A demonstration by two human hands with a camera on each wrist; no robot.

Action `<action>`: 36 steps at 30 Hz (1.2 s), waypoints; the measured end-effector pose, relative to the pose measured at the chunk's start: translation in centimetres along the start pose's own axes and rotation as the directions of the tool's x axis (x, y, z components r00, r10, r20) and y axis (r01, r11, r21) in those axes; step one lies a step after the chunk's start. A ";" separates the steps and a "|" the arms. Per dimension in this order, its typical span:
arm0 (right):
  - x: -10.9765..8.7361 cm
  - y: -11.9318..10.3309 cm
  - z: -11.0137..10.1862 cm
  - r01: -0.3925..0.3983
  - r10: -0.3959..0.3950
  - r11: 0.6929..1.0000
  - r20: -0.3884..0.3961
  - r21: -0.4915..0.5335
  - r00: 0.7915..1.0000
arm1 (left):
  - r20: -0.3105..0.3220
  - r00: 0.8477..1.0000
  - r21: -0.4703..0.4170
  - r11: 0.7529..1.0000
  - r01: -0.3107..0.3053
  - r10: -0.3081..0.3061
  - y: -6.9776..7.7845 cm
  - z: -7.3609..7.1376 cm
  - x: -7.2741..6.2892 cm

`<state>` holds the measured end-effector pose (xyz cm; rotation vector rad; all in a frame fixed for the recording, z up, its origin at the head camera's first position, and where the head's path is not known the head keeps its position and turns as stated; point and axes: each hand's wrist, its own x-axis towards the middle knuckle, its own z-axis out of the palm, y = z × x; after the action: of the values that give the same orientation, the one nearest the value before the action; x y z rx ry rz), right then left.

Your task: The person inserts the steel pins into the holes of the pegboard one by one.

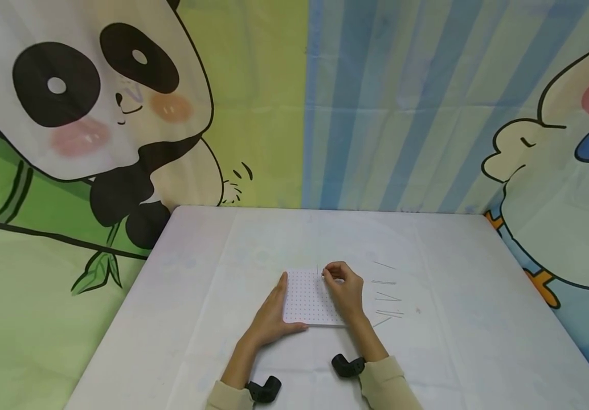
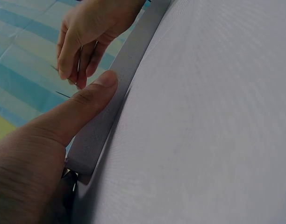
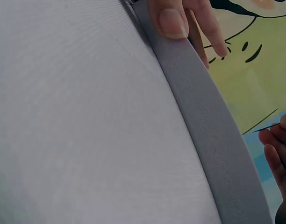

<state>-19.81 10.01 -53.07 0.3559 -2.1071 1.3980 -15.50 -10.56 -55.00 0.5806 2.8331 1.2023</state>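
A flat white board (image 1: 307, 302) with a grid of dots lies on the table; its thick grey edge (image 3: 203, 121) shows in the right wrist view. My left hand (image 1: 270, 316) holds the board's near left corner, fingers along the left side and thumb on the front edge. My right hand (image 1: 346, 287) is over the board's far right part, pinching a thin dark needle (image 3: 267, 127) between thumb and fingertips. Just left of those fingertips, another needle (image 1: 317, 269) stands upright at the board's far edge.
Several thin needles (image 1: 388, 296) lie in a loose column on the white table (image 1: 458, 341), right of the board. A cartoon-printed cloth (image 1: 253, 114) hangs behind the table. Each wrist wears a black camera mount (image 1: 265, 389).
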 end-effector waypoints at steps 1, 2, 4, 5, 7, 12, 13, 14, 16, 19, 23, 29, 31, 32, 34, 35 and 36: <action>0.0 0.2 0.2 -0.007 0.007 1.000 0.004 -0.011 1.000 | -0.001 1.000 -0.002 1.000 -0.002 0.002 0.0 0.0 0.0; -0.1 0.3 0.4 -0.008 0.008 1.000 0.006 -0.018 1.000 | -0.001 1.000 -0.001 1.000 -0.004 0.004 0.0 0.0 0.0; -0.1 0.6 0.7 -0.002 0.003 0.999 0.006 -0.038 1.000 | -0.003 1.000 -0.004 1.000 -0.011 0.011 0.0 0.1 -0.1; -0.1 0.6 0.7 0.002 -0.002 0.999 0.005 -0.053 1.000 | -0.002 1.000 -0.005 1.000 -0.008 0.008 0.0 0.1 -0.1; -0.1 0.6 0.9 0.007 -0.007 0.997 0.000 -0.074 1.000 | -0.004 1.000 -0.005 1.000 -0.009 0.009 0.1 0.1 -0.2; 0.0 0.5 1.0 0.018 -0.017 0.993 0.015 -0.117 1.000 | -0.008 1.000 0.002 1.000 -0.010 0.010 0.1 0.1 -0.1; 0.0 0.5 1.0 0.021 -0.018 0.992 0.022 -0.121 1.000 | -0.005 1.000 0.005 1.000 -0.008 0.008 0.1 0.0 -0.1; 0.0 0.5 1.0 0.022 -0.019 0.992 0.028 -0.125 0.999 | -0.003 1.000 0.006 1.000 -0.006 0.006 0.1 0.0 -0.1; 0.0 0.6 1.0 0.028 -0.023 0.989 0.038 -0.148 0.999 | 0.004 1.000 0.008 1.000 0.000 0.000 0.1 0.0 0.0; -0.1 0.5 1.1 0.021 -0.010 0.974 0.052 -0.226 0.999 | 0.011 1.000 0.011 1.000 0.008 -0.008 0.1 0.0 0.0; -0.2 0.6 1.3 0.049 -0.031 0.941 0.059 -0.335 0.998 | 0.007 1.000 0.016 1.000 0.003 -0.003 0.1 0.0 0.0; 0.0 0.4 1.4 0.126 -0.115 0.913 0.053 -0.388 0.992 | 0.002 1.000 0.013 1.000 -0.001 0.001 0.1 0.0 0.0; 0.0 0.3 1.4 0.135 -0.125 0.906 0.051 -0.400 0.991 | -0.001 1.000 0.007 1.000 -0.002 0.002 0.1 0.0 0.0; 0.0 0.3 1.4 0.137 -0.127 0.903 0.050 -0.407 0.991 | -0.001 1.000 0.008 1.000 -0.003 0.003 0.1 0.1 -0.1; -0.1 0.4 1.4 0.145 -0.136 0.898 0.052 -0.416 0.989 | 0.003 1.000 0.010 1.000 0.002 -0.002 0.0 0.1 -0.1; -0.1 0.4 1.4 0.152 -0.144 0.895 0.052 -0.420 0.988 | 0.002 1.000 0.009 1.000 0.001 -0.001 0.0 0.2 0.0; 0.0 0.5 1.4 0.160 -0.152 0.892 0.053 -0.423 0.987 | 0.002 1.000 0.009 1.000 0.000 0.000 0.0 0.2 0.0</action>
<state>-20.45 8.93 -53.84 0.3501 -2.2699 0.8118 -15.47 -10.46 -55.17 0.5814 2.8388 1.1886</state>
